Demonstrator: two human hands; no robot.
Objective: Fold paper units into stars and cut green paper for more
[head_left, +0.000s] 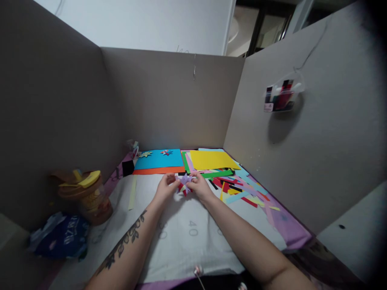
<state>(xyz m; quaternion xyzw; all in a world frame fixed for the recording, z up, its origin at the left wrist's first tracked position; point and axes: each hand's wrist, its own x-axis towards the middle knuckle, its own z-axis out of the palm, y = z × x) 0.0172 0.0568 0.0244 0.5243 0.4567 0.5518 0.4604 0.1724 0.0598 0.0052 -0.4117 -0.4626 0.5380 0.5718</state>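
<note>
A folded paper star, lilac with red and pale points, is held up between my two hands over the white sheet. My left hand pinches its left side with thumb and fingers. On its right side, my right hand grips it the same way. Beyond the hands, two finished-looking stars, a pale yellowish star and a red and blue star, lie on blue paper. Loose coloured paper strips are scattered to the right of my right hand.
Yellow paper lies at the back right. A brown tub with a yellow object on top and a blue packet stand at left. A pale strip lies nearby. Grey panels enclose the table; a clear plastic container hangs at right.
</note>
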